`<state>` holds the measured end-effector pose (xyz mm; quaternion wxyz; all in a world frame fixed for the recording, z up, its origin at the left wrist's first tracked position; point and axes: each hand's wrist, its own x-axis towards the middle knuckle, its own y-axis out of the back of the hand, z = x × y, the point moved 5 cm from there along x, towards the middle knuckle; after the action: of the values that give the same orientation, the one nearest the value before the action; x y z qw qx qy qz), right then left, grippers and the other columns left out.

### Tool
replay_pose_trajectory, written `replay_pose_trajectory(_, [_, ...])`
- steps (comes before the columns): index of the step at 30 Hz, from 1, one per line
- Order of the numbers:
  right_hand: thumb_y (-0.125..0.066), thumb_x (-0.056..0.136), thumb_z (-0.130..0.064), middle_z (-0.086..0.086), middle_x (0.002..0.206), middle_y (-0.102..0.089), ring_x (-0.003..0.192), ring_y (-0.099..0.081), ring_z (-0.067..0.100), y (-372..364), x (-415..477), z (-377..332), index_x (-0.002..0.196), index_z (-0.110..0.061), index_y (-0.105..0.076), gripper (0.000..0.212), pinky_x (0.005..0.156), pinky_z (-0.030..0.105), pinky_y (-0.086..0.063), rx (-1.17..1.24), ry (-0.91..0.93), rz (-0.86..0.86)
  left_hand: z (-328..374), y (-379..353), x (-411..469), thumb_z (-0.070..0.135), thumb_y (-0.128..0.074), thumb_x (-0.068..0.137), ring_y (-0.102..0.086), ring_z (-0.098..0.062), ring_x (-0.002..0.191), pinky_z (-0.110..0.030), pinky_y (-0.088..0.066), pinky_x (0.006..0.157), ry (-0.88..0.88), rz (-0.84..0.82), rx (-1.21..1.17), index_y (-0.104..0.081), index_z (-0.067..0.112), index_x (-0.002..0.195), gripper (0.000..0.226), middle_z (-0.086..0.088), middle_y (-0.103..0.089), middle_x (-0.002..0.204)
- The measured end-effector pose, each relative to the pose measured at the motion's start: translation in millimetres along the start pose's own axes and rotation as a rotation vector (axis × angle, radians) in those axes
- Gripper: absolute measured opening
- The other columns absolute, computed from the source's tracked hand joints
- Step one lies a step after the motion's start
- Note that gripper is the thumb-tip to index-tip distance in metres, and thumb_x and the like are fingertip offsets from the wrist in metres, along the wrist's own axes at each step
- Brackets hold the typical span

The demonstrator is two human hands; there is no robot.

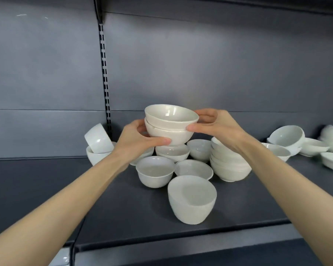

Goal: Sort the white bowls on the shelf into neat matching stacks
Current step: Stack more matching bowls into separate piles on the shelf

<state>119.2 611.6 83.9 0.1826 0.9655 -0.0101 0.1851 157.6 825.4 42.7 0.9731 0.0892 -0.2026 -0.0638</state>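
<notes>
While hands (140, 139) (215, 127) grip stacked bowls (167, 135), others (154, 169) crowd beneath.

- The nested cream bowls (171, 125) are showing a smooth, glazed, ceramic-looking sheen, with soft highlights sitting inside the top one.
- The front white bowl (192, 200) is looking flatter, nearly matt and faintly grainy.
- The tipped bowl at left (98, 139) is catching a sharp glossy glint.
- The shelf deck (46, 189) is reading as dark painted metal, satin-smooth.
- The back panel (200, 64) is giving off a dull, hazy reflection.
</notes>
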Motion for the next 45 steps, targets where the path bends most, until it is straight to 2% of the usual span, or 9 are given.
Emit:
replay_pose_trajectory(9, [-0.083,0.071,-0.016,-0.001,0.105,-0.073,0.093,-0.070,0.005,122,-8,25,0.119,-0.010,-0.062,0.053,0.074,0.009,-0.052,-0.044,0.011,0.092,35,-122,22,0.013,-0.087,0.063,-0.066,0.000,0.092,-0.009,-0.052,0.068,-0.039,-0.013,-0.046,-0.058,0.015,0.117,0.062,0.006,-0.068,0.107])
replay_pose_trajectory(12, [-0.082,0.072,-0.013,0.000,0.105,-0.073,0.087,-0.070,0.001,154,-9,34,0.117,-0.009,-0.063,0.049,0.067,0.005,-0.048,-0.040,0.025,0.080,43,-155,24,0.014,-0.088,0.062,-0.065,0.003,0.088,-0.007,-0.050,0.064,-0.043,0.011,-0.049,-0.058,0.016,0.116,0.061,0.010,-0.067,0.104])
replay_pose_trajectory(17, [-0.084,0.070,-0.017,0.001,0.106,-0.073,0.087,-0.071,0.004,186,-1,58,0.116,-0.011,-0.063,0.050,0.065,0.005,-0.048,-0.051,0.014,0.035,41,-188,26,0.017,-0.089,0.060,-0.066,-0.011,0.097,-0.020,-0.053,0.080,-0.002,0.069,-0.034,-0.062,0.016,0.111,0.058,0.006,-0.068,0.105])
replay_pose_trajectory(23, [-0.086,0.066,-0.019,-0.002,0.103,-0.073,0.089,-0.070,0.005,194,6,83,0.114,-0.010,-0.063,0.054,0.069,0.008,-0.052,-0.018,-0.003,0.034,30,-201,32,0.019,-0.093,0.049,-0.066,-0.010,0.099,-0.024,-0.052,0.082,0.059,0.078,-0.026,-0.056,0.019,0.113,0.074,0.005,-0.069,0.107])
replay_pose_trajectory(26, [-0.090,0.060,-0.027,0.000,0.107,-0.071,0.094,-0.070,0.010,192,10,95,0.115,-0.011,-0.062,0.063,0.085,0.022,-0.054,-0.012,-0.018,0.066,26,-203,36,0.012,-0.090,0.059,-0.064,-0.006,0.099,-0.013,-0.050,0.070,0.078,0.040,-0.007,-0.053,0.018,0.114,0.066,0.005,-0.068,0.108])
replay_pose_trajectory(31, [-0.092,0.053,-0.033,-0.002,0.104,-0.071,0.094,-0.069,0.012,181,11,106,0.106,-0.015,-0.063,0.063,0.090,0.031,-0.054,-0.022,-0.041,0.099,13,-199,38,0.012,-0.085,0.066,-0.061,-0.008,0.107,-0.015,-0.046,0.075,0.132,-0.065,0.022,-0.051,0.019,0.119,0.063,0.002,-0.068,0.112])
replay_pose_trajectory(37, [-0.093,0.050,-0.036,-0.002,0.106,-0.069,0.099,-0.066,0.013,174,4,117,0.107,-0.015,-0.063,0.068,0.093,0.034,-0.052,-0.073,-0.065,0.140,-3,-195,40,0.041,-0.089,0.044,-0.053,-0.012,0.121,-0.035,-0.040,0.107,0.153,-0.169,0.106,-0.058,0.022,0.121,0.085,0.008,-0.065,0.120])
replay_pose_trajectory(40, [-0.093,0.050,-0.037,-0.003,0.105,-0.068,0.098,-0.066,0.013,173,-1,120,0.108,-0.014,-0.062,0.069,0.092,0.034,-0.053,-0.086,-0.068,0.155,-5,-196,39,0.042,-0.087,0.045,-0.056,-0.014,0.118,-0.036,-0.041,0.106,0.163,-0.211,0.105,-0.061,0.021,0.119,0.081,0.007,-0.067,0.117])
replay_pose_trajectory(45, [-0.092,0.054,-0.037,-0.004,0.103,-0.067,0.096,-0.065,0.011,173,-2,120,0.109,-0.014,-0.059,0.068,0.087,0.029,-0.053,-0.086,-0.052,0.115,1,-203,34,0.020,-0.083,0.071,-0.061,-0.006,0.110,-0.019,-0.045,0.090,0.200,-0.302,0.100,-0.061,0.021,0.118,0.052,0.008,-0.069,0.113])
